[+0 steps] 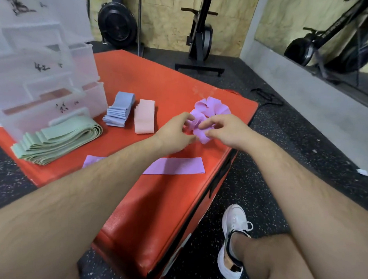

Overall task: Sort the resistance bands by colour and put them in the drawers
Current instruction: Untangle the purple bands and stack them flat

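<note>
A crumpled heap of purple bands (212, 110) lies near the right edge of the red padded box (160, 82). My left hand (177, 132) and my right hand (224, 128) both pinch purple bands at the heap's near side. One flat purple band (177, 165) lies closer to me, partly under my left forearm. Neat stacks stand further left: blue bands (119, 109), pink bands (144, 116) and green bands (57, 140). The clear plastic drawer unit (39, 72) stands at the left with its drawers pulled partly out.
The red box ends in a drop to black speckled floor on the right. My white shoe (233, 240) and knee are beside it. An exercise machine (200, 40) stands behind, and a mirror (325, 35) lines the right wall.
</note>
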Demonstrator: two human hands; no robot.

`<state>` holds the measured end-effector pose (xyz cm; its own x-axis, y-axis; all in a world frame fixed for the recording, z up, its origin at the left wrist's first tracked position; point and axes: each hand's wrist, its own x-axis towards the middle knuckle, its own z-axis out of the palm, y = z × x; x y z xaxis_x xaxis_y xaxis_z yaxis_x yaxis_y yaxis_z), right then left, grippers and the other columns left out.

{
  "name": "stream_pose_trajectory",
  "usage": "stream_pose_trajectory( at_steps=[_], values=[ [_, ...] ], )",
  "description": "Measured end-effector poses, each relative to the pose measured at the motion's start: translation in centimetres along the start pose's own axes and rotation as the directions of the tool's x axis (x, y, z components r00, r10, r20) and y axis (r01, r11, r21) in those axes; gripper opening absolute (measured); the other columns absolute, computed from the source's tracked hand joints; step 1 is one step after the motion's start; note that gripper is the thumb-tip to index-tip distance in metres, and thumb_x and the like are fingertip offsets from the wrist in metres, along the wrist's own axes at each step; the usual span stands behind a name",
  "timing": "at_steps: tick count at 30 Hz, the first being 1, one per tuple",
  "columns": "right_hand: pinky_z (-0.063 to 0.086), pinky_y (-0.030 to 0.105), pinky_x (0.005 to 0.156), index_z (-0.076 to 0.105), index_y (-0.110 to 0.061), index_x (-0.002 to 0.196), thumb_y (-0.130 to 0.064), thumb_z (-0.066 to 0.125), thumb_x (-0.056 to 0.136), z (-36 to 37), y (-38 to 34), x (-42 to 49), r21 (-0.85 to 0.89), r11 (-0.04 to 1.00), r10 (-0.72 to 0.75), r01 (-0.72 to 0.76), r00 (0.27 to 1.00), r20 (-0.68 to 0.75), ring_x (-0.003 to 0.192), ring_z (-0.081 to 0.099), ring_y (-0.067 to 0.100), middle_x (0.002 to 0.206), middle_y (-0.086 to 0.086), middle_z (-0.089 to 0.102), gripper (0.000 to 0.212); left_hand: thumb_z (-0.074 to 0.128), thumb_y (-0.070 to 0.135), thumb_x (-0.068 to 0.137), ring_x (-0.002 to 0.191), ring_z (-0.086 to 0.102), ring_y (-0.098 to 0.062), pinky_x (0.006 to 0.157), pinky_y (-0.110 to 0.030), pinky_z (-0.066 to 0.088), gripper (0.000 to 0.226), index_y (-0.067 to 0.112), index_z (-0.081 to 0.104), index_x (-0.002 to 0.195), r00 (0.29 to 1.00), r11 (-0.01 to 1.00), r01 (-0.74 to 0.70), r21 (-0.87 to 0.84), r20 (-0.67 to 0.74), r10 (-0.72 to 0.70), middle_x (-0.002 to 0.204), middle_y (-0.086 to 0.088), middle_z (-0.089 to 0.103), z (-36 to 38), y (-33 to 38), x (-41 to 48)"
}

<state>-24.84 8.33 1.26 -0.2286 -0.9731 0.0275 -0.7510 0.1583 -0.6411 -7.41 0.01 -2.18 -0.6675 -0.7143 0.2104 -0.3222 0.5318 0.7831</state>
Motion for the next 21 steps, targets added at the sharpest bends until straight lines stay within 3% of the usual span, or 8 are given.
stream_pose_trajectory(
  at_steps=[3, 5, 7, 9, 11, 14, 18, 21],
  values=[
    [0.043, 0.010, 0.068, 0.075, -0.021, 0.105, -0.001, 0.064, 0.086, 0.4, -2.4, 0.3, 0.079, 0.993, -0.084, 0.084, 0.996, -0.011, 0.066, 0.055, -0.006, 0.084, -0.014, 0.066, 0.030, 0.075, 0.012, 0.085, 0.085, 0.060, -0.009, 0.069, -0.007, 0.043, 0.025, 0.014, 0.062, 0.107, 0.990, 0.999, -0.009, -0.051, -0.139, 0.001, 0.098, 0.003, 0.066, -2.4, 0.6, 0.0],
    [0.042, 0.006, 0.070, 0.073, -0.019, 0.104, 0.004, 0.060, 0.084, 0.8, -4.1, 0.5, 0.109, 0.985, -0.132, 0.136, 0.990, -0.042, 0.071, 0.056, -0.008, 0.091, -0.014, 0.066, 0.034, 0.070, 0.016, 0.090, 0.069, 0.056, -0.001, 0.060, -0.010, 0.041, 0.007, 0.013, 0.064, 0.094, 0.975, 1.000, 0.005, -0.021, -0.221, -0.009, 0.082, 0.007, 0.064, -4.2, 0.7, -0.3],
    [0.038, 0.002, 0.066, 0.069, -0.020, 0.105, 0.003, 0.057, 0.083, 1.2, -5.3, 0.9, 0.073, 0.988, -0.129, 0.139, 0.984, -0.122, 0.074, 0.055, -0.011, 0.096, -0.011, 0.065, 0.034, 0.067, 0.018, 0.092, 0.059, 0.049, 0.001, 0.055, -0.014, 0.037, 0.008, 0.016, 0.063, 0.086, 0.954, 1.000, 0.021, -0.002, -0.300, -0.021, 0.071, 0.010, 0.058, -5.9, 0.5, -0.5],
    [0.038, 0.003, 0.057, 0.064, -0.024, 0.112, -0.008, 0.057, 0.086, 1.6, -6.0, 1.3, -0.003, 0.998, -0.066, 0.067, 0.980, -0.186, 0.073, 0.060, 0.003, 0.101, -0.003, 0.065, 0.032, 0.065, 0.018, 0.094, 0.061, 0.045, -0.004, 0.054, -0.012, 0.035, 0.008, 0.014, 0.064, 0.087, 0.943, 0.999, 0.052, -0.015, -0.329, -0.054, 0.069, 0.008, 0.054, -7.4, 0.2, -1.1],
    [0.048, 0.015, 0.071, 0.060, -0.030, 0.121, -0.017, 0.054, 0.089, 2.4, -6.2, 1.9, -0.084, 0.996, -0.031, 0.017, 0.986, -0.165, 0.090, 0.065, 0.019, 0.119, 0.002, 0.058, 0.034, 0.062, 0.021, 0.096, 0.060, 0.043, -0.004, 0.052, -0.011, 0.034, 0.011, 0.013, 0.065, 0.089, 0.944, 0.995, 0.094, -0.015, -0.315, -0.094, 0.069, 0.008, 0.052, -8.8, -0.2, -1.8],
    [0.039, 0.034, 0.107, 0.063, -0.037, 0.120, -0.022, 0.053, 0.093, 3.9, -6.9, 2.6, -0.133, 0.990, -0.060, 0.043, 0.990, -0.126, 0.129, 0.043, 0.023, 0.135, -0.004, 0.046, 0.032, 0.059, 0.026, 0.098, 0.053, 0.042, -0.001, 0.049, -0.011, 0.033, 0.017, 0.016, 0.062, 0.084, 0.953, 0.989, 0.137, 0.050, -0.278, -0.118, 0.065, 0.010, 0.049, -10.3, -1.0, -3.1],
    [0.050, 0.044, 0.095, 0.065, -0.039, 0.113, -0.030, 0.051, 0.088, 4.9, -9.1, 2.7, -0.312, 0.942, 0.068, -0.123, 0.981, -0.181, 0.124, 0.046, 0.029, 0.128, 0.004, 0.048, 0.030, 0.055, 0.031, 0.099, 0.056, 0.045, -0.003, 0.050, -0.018, 0.032, 0.022, 0.016, 0.060, 0.082, 0.957, 0.973, 0.170, 0.159, -0.261, -0.125, 0.066, 0.009, 0.052, -12.0, -1.9, -4.4],
    [0.038, 0.040, 0.109, 0.064, -0.036, 0.122, -0.023, 0.058, 0.083, 6.0, -11.1, 2.8, -0.145, 0.987, -0.085, 0.076, 0.995, -0.060, 0.131, 0.042, 0.023, 0.135, 0.001, 0.050, 0.042, 0.053, 0.028, 0.100, 0.066, 0.049, -0.014, 0.052, -0.017, 0.034, 0.024, 0.011, 0.062, 0.084, 0.966, 0.966, 0.164, 0.202, -0.230, -0.116, 0.074, 0.001, 0.059, -13.0, -2.2, -5.3]
  ],
)
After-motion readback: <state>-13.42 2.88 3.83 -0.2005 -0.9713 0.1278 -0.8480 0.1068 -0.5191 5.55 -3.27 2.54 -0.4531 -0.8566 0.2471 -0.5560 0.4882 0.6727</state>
